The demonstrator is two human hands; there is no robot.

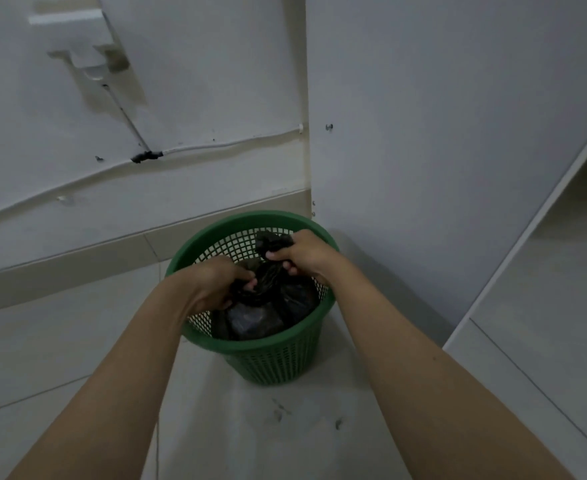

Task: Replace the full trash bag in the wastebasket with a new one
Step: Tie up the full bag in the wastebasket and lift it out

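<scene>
- The wastebasket (260, 355) is green, its wall a grid of small holes.
- The trash bag (267, 310) inside it is black and glossy.
- The walls (423, 98) are white.
- The floor tiles (60, 341) are pale grey-white, with dark smudges.
- The cable (215, 145) is white, wrapped with black tape.

A pale tiled floor (77, 341) carries everything here. A green mesh wastebasket (271, 362) stands upright on it, near the corner where two white walls meet. A few small dark scuff marks (281, 412) lie on the tiles just in front of the basket.
</scene>
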